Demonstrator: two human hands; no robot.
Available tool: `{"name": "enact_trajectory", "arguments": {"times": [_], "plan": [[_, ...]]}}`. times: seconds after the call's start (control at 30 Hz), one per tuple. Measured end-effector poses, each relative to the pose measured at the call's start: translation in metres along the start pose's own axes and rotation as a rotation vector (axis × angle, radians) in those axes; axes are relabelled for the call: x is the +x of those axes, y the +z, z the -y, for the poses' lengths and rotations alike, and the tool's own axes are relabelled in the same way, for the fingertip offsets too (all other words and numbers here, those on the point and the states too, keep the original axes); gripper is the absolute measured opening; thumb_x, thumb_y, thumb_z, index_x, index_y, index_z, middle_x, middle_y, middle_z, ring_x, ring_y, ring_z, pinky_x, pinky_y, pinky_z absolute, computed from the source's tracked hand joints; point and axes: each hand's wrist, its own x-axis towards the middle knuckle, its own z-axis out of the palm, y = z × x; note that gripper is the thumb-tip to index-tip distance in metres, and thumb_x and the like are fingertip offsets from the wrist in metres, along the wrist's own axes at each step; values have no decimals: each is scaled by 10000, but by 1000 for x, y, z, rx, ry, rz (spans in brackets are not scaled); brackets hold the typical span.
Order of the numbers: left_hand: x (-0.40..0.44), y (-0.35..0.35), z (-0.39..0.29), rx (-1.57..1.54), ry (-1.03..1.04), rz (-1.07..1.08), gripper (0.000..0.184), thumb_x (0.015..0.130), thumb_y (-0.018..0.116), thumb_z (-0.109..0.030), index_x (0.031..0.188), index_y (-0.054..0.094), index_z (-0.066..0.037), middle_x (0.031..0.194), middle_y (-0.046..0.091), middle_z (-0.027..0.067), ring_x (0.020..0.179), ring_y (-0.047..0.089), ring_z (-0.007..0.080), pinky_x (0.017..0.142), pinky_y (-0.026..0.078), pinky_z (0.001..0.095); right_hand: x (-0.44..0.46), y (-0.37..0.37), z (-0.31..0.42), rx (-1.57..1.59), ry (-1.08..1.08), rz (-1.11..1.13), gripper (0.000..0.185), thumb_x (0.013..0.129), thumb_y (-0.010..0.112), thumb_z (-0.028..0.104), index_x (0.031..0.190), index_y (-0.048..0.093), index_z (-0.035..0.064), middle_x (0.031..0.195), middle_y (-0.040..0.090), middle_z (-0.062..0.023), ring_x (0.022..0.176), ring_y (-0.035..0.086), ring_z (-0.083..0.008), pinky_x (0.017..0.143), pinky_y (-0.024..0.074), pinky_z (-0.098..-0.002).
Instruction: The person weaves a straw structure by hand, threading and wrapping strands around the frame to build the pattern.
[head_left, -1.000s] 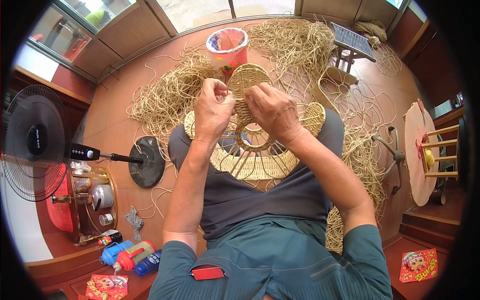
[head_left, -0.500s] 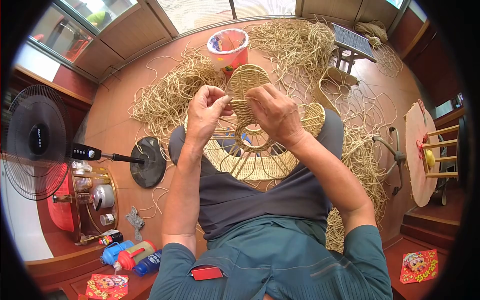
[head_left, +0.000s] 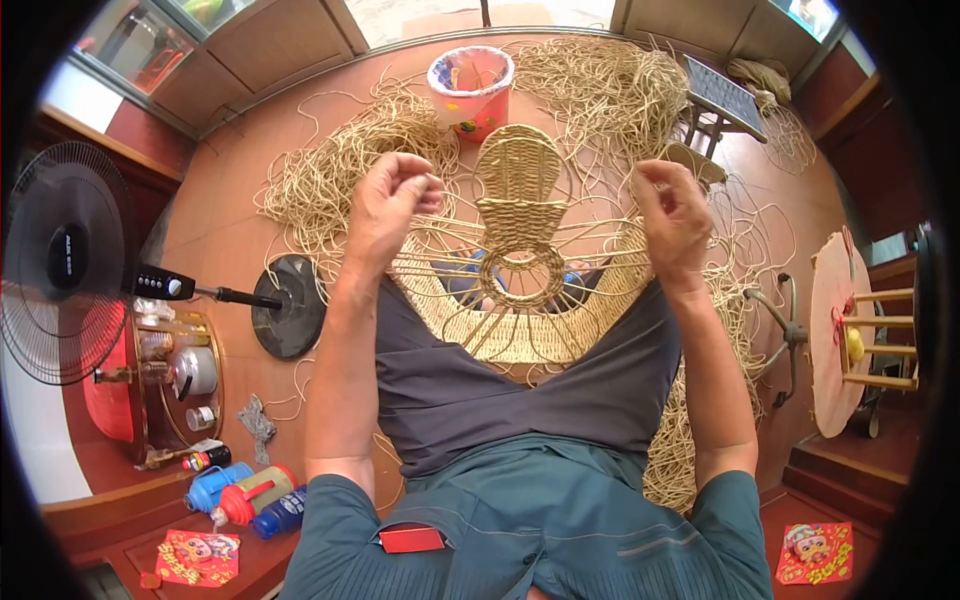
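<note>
A woven straw piece (head_left: 520, 222) lies across the lap, with a rounded upright part at the top, a ring in the middle and a wide curved band (head_left: 530, 338) below. Thin strands spread from the ring to the band. My left hand (head_left: 392, 205) is raised left of the upright part, its fingers curled and pressed together; whether a strand is between them is too small to tell. To the right, clear of the woven part, my right hand (head_left: 675, 215) is held up with thumb and fingertips together, and anything pinched there cannot be made out.
Heaps of straw cord (head_left: 350, 160) cover the floor ahead and to the right. A red bucket (head_left: 475, 105) stands beyond the work. At left are a fan (head_left: 70, 262) and bottles (head_left: 250, 497); a small stool (head_left: 720, 95) and a round wooden board (head_left: 838, 335) are at right.
Both hands have moved apart, away from the woven upright part, the right hand far to the right. The woven piece now shows fully between them, and the view has shifted slightly.
</note>
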Motion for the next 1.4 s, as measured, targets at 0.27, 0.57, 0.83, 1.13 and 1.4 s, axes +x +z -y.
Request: {"name": "enact_trajectory", "arguments": {"times": [0.27,0.57,0.83,1.13,1.4], "plan": [[48,-91,82,198,-219,-148,171,1099,648,-23,1247,732,-11,1074,807,88,907,756,140,805,637,295,-11,-32,-79,-64,318,115,151,1062,798,185,1169,828,82,1025,803,-14,856,718,-110,796,591,-293],[86,-130,214,275,-702,-29,215,1077,690,-45,1252,815,-47,1084,809,48,890,716,119,738,633,287,-16,-42,-96,293,587,101,185,1103,778,189,1228,763,53,975,679,45,778,529,-26,717,446,-224],[101,-128,299,390,-623,249,377,1058,696,-98,1431,755,-85,1450,740,171,1342,693,274,1171,549,434,-8,-41,-83,222,610,40,173,1107,765,144,1235,751,29,968,674,38,776,525,-34,718,430,-210],[105,-109,378,794,-403,557,757,984,734,-208,1708,512,-200,1545,658,254,1452,631,417,1243,502,511,-9,-41,-80,248,596,-23,161,1134,711,125,1264,730,33,955,632,25,778,488,-33,686,388,-207],[114,-75,405,955,-433,686,823,978,729,-216,1748,443,-162,1597,574,322,1521,535,472,1280,455,526,-11,-48,-83,239,583,-49,162,1161,656,148,1270,711,42,868,581,43,711,416,-23,626,298,-212]]}}
